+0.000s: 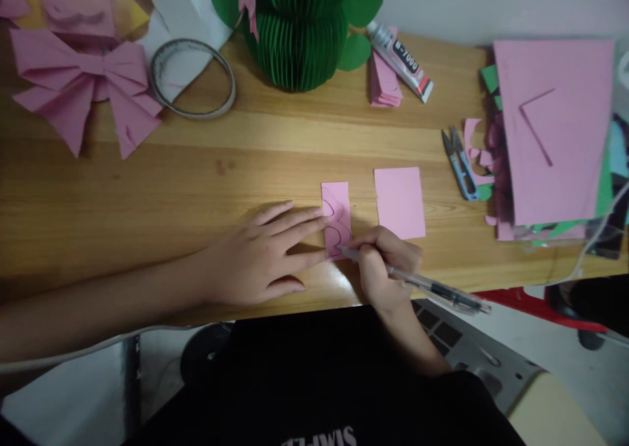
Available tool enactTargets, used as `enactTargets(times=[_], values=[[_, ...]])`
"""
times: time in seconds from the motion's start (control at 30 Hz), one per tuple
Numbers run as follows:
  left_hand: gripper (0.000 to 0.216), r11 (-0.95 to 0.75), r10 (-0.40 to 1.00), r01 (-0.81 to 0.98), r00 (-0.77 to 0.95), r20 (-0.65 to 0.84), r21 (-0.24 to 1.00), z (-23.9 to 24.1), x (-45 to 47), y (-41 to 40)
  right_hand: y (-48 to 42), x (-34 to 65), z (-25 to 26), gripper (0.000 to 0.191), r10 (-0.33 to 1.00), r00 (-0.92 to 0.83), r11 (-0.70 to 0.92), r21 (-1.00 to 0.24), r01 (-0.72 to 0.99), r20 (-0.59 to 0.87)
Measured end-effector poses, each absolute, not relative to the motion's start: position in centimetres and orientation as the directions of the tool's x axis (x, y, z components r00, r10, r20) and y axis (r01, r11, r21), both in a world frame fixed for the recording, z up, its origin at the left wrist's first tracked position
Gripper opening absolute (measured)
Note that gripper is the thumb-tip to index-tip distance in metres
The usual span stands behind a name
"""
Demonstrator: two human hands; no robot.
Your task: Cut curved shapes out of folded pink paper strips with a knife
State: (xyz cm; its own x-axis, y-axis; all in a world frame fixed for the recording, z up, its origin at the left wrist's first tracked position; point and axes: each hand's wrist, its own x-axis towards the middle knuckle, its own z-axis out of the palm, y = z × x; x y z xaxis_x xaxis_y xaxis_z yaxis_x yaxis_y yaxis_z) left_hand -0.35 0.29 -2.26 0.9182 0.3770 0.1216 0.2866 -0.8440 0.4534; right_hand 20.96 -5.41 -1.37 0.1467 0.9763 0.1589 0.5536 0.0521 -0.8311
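A narrow strip of pink paper (pixel 337 200) lies on the wooden table, with dark curved lines drawn on it. My left hand (pixel 268 253) rests flat with fingers spread, its fingertips touching the strip's left edge. In my right hand (pixel 386 262) is a clear-barrelled pen (pixel 432 285), its tip at the lower part of the strip. Just above my right hand lies a square of pink paper (pixel 400 200), blank on its visible side.
Blue thread snips (pixel 460 164) lie at right beside paper scraps and a pink paper stack (pixel 560 131). Along the back are a glue tube (pixel 403 63), a green honeycomb paper piece (pixel 299 46), a tape roll (pixel 228 95) and a pink paper bow (pixel 93 76).
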Motion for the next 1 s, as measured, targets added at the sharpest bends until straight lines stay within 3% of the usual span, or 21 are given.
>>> enactTargets(times=[0.5, 0.9, 1.0], values=[[0.041, -0.824, 0.391, 0.304, 0.916, 0.092, 0.478, -2.2, -0.3, 0.2, -5.1, 21.0, -1.4, 0.024, 0.994, 0.099, -0.003, -0.882, 0.471, 0.049], [0.040, -0.827, 0.389, 0.304, 0.917, 0.091, 0.472, -2.2, -0.4, 0.2, -5.6, 21.2, -2.8, 0.020, 0.897, 0.431, -0.093, -0.909, 0.407, 0.101], [0.041, -0.835, 0.383, 0.302, 0.919, 0.092, 0.460, -2.2, -0.4, 0.2, -5.6, 21.2, -2.9, 0.019, 0.900, 0.414, -0.050, -0.914, 0.403, 0.134]])
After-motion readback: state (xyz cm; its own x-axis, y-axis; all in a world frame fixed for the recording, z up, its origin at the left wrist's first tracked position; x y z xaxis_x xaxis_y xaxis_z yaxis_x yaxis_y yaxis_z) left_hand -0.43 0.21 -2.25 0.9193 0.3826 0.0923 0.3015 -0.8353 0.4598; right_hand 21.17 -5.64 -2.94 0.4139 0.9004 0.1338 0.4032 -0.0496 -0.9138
